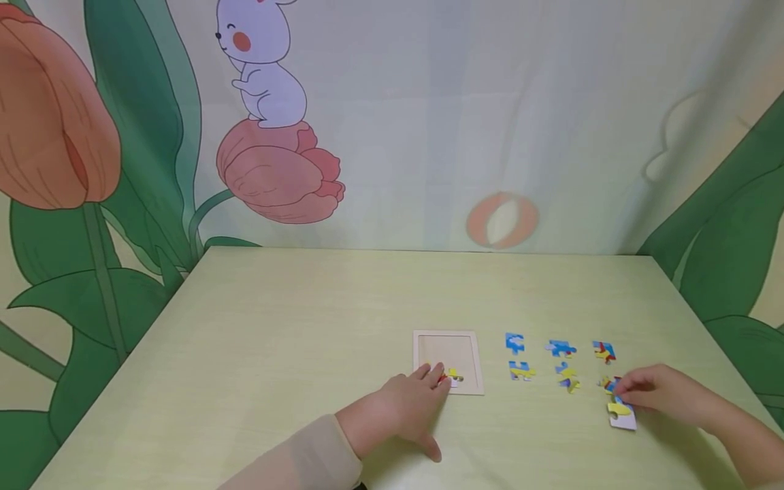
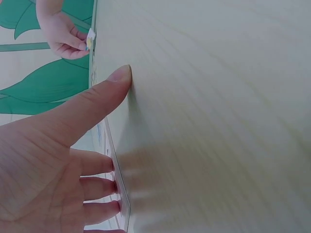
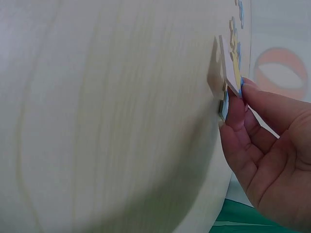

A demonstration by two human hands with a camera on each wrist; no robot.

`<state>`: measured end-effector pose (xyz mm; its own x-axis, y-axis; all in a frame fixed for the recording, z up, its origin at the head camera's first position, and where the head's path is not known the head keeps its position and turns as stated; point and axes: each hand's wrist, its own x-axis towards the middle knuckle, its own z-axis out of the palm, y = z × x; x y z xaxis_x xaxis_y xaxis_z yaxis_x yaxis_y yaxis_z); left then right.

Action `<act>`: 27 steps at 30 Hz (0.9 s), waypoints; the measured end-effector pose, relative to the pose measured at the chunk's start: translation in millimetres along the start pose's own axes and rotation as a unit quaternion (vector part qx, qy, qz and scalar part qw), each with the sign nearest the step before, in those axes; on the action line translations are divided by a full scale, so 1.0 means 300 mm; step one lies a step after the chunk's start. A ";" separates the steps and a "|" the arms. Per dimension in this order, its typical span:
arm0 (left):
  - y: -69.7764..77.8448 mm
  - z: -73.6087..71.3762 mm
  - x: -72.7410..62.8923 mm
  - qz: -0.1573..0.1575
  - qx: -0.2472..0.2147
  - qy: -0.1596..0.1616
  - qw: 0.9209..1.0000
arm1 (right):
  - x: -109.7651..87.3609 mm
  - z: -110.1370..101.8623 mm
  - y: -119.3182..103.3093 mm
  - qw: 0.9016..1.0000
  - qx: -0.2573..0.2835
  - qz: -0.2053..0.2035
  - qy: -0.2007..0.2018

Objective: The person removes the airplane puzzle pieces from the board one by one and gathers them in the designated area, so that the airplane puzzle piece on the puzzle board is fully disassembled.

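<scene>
My left hand (image 1: 409, 407) rests over the front left part of a wooden puzzle frame (image 1: 475, 354). Its fingers are stretched out onto the frame, and the thumb (image 2: 99, 97) points away along the tabletop. A yellow, red and white puzzle piece (image 1: 455, 375) shows inside the frame, partly covered by the fingertips. Between thumb and fingers, my right hand (image 1: 670, 393) pinches a white, yellow and blue puzzle piece (image 3: 229, 68) held tilted just above the table. A blue and red piece (image 1: 609, 384) lies close to the right fingertips.
Several loose pieces lie right of the frame, among them a blue one (image 1: 515, 343), a yellow and blue one (image 1: 520, 371), another blue one (image 1: 560, 348) and a red and blue one (image 1: 604, 351). A printed curtain (image 1: 392, 136) hangs behind the pale table (image 1: 275, 327).
</scene>
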<state>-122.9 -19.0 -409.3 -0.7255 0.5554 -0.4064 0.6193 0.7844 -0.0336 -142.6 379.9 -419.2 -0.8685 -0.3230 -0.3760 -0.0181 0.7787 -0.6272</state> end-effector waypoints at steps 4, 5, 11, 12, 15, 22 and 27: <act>0.000 -0.001 -0.001 0.002 0.005 0.002 1.000 | 0.002 0.008 -0.001 1.000 -0.012 -0.001 0.003; 0.000 -0.001 -0.001 0.002 0.008 0.003 1.000 | 0.002 0.010 -0.001 1.000 -0.013 0.000 0.002; 0.001 -0.004 -0.001 0.001 0.013 0.002 1.000 | 0.006 0.012 0.003 1.000 -0.012 0.005 -0.006; 0.001 -0.005 -0.001 0.000 0.011 0.001 1.000 | 0.006 0.012 0.003 1.000 -0.014 0.007 -0.005; 0.002 -0.006 -0.002 -0.001 0.008 -0.002 1.000 | 0.008 0.010 0.004 1.000 -0.022 0.009 -0.002; 0.001 -0.005 -0.002 0.001 0.006 0.000 1.000 | 0.012 0.008 0.007 0.999 -0.031 0.024 0.000; 0.000 -0.004 -0.004 0.004 0.002 0.000 1.000 | 0.013 0.005 0.017 0.999 -0.046 0.020 0.000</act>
<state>-122.5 -19.3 -407.6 -0.7210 0.5611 -0.4066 0.6259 0.7792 -0.0346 -145.4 381.7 -424.8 -0.8697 -0.2913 -0.3986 -0.0295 0.8367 -0.5469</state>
